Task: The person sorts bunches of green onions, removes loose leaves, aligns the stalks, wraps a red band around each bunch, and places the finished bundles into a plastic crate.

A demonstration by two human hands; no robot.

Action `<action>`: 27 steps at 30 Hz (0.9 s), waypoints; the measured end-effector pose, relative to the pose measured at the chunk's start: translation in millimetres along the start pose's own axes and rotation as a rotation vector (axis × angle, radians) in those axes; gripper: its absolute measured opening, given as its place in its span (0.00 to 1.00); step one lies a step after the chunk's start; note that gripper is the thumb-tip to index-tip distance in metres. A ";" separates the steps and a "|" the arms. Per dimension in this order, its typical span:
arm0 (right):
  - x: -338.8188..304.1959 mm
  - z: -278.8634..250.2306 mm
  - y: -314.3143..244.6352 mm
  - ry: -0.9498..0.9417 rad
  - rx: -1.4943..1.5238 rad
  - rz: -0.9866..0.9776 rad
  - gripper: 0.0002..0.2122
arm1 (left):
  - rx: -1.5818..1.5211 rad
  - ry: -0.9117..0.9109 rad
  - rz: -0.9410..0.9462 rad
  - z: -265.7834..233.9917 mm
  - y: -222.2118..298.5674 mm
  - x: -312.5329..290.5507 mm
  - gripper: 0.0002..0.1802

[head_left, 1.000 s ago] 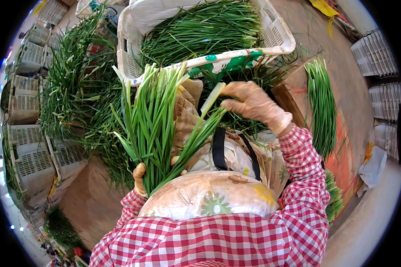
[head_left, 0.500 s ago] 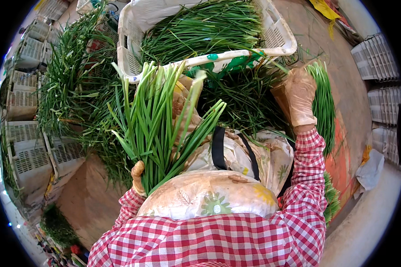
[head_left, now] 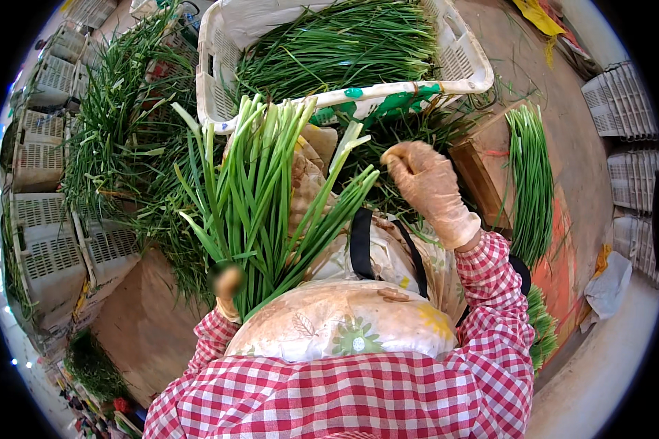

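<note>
A loose bunch of garlic chives (head_left: 260, 190), pale stem ends pointing up and away, leans over my lap. My gloved left hand (head_left: 229, 287) is closed round its lower part, with only some of the fingers showing. To the right of the bunch, my gloved right hand (head_left: 428, 186) hangs over dark, loose leaves, its fingers curled in and nothing seen sticking out of them. Further right, a straightened row of chives (head_left: 531, 183) lies beside a wooden box (head_left: 479, 172), apart from my hand.
A white plastic crate (head_left: 285, 106) filled with chives stands ahead. Tangled chives (head_left: 124, 132) are heaped on the left, beside stacked crates (head_left: 44, 241). More crates (head_left: 626, 102) line the right side. A pale cloth or bag (head_left: 609, 282) lies near the right wall.
My right hand has moved left from the row of chives at the wooden box towards the held bunch. The left hand stays on its bunch.
</note>
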State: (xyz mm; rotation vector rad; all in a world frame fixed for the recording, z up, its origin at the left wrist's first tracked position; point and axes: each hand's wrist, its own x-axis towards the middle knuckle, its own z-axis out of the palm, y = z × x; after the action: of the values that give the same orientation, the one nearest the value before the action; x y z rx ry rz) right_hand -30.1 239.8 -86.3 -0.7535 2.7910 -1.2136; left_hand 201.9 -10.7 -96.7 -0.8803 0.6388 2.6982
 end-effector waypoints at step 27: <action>0.4 4.2 12.5 -0.673 0.083 0.156 0.14 | 0.232 -0.129 0.007 -47.7 8.9 3.6 0.24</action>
State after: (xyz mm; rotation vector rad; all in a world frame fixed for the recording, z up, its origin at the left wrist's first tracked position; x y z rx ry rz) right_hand -35.0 244.0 -97.8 -0.7446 2.1862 -0.8361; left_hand 220.1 -40.7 -130.5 -0.6412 0.9032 2.5925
